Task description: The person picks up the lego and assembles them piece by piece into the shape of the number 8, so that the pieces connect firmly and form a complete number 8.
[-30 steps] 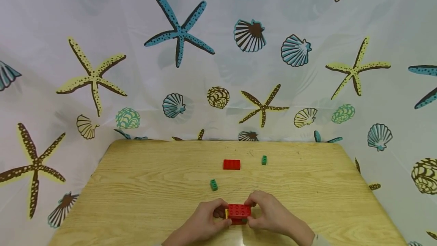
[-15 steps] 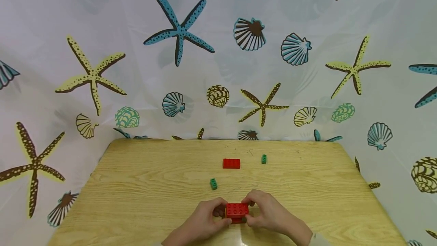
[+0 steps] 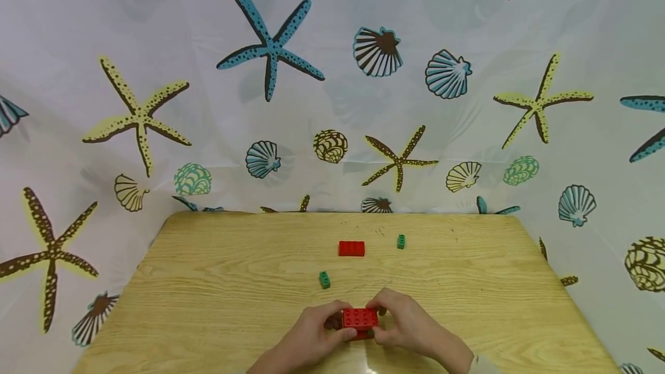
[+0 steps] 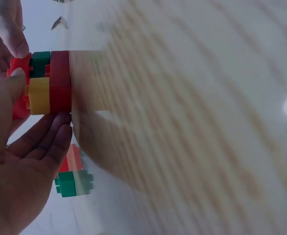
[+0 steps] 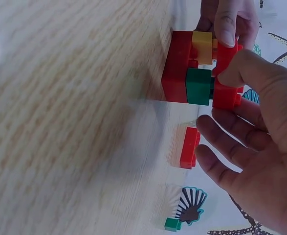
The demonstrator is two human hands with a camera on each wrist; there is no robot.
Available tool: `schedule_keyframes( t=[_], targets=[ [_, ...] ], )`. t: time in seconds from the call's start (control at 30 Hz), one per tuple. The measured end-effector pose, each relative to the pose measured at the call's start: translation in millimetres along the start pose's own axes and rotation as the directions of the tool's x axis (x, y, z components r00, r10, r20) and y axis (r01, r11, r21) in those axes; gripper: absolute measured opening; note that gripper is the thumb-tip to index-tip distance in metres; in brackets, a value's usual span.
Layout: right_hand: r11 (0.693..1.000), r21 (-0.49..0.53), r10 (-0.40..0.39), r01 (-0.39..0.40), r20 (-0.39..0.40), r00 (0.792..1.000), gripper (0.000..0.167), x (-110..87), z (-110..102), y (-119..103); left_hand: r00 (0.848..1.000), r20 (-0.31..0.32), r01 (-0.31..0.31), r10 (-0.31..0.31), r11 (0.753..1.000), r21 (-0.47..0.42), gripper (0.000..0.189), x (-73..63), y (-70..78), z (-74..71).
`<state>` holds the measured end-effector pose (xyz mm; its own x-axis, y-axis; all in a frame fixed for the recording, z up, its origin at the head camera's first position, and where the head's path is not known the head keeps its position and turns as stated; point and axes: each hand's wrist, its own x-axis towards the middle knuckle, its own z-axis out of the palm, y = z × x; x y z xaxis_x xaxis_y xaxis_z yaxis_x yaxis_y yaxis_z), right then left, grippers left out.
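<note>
The left hand (image 3: 314, 333) and right hand (image 3: 410, 325) pinched a studded red building brick (image 3: 360, 317) from either side, just above a lower red brick (image 3: 363, 335) near the front of the wood-grain table (image 3: 234, 281). Beyond them lay a nearer green brick (image 3: 324, 280), a far red brick (image 3: 351, 249) and, to its right, a far green brick (image 3: 401, 242). Behind hung a white fabric backdrop (image 3: 343, 103) printed with starfish and seashells.

Wooden table (image 3: 223, 287); on it brick stack (image 3: 360, 317); red brick (image 3: 351, 249); two green bricks (image 3: 324, 280)

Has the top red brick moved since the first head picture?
Yes, slightly: the top red brick has shifted left, judged against the loose red brick farther back.
</note>
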<state>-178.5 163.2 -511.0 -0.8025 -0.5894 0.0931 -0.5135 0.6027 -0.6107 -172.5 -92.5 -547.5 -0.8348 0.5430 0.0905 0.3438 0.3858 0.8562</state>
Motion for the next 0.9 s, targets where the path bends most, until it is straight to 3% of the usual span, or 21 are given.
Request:
schedule_keyframes(
  t=[0.23,0.47,0.9],
  targets=[
    [0.997,0.05,0.053,-0.055,0.047,0.998,0.031,2.2,1.8,1.2,1.0,0.0,-0.005,0.005,1.0,0.009,0.029,0.5,0.8,-1.2],
    [0.997,0.057,0.044,-0.047,0.042,0.998,0.03,2.8,2.4,2.6,0.999,0.033,0.026,-0.027,0.999,0.04,0.027,3.0,1.3,-3.4],
    [0.996,0.071,0.057,-0.06,0.043,0.997,0.031,1.2,0.5,2.3,0.999,0.036,0.012,-0.014,0.999,0.045,0.031,1.3,0.1,-3.4]
  ],
)
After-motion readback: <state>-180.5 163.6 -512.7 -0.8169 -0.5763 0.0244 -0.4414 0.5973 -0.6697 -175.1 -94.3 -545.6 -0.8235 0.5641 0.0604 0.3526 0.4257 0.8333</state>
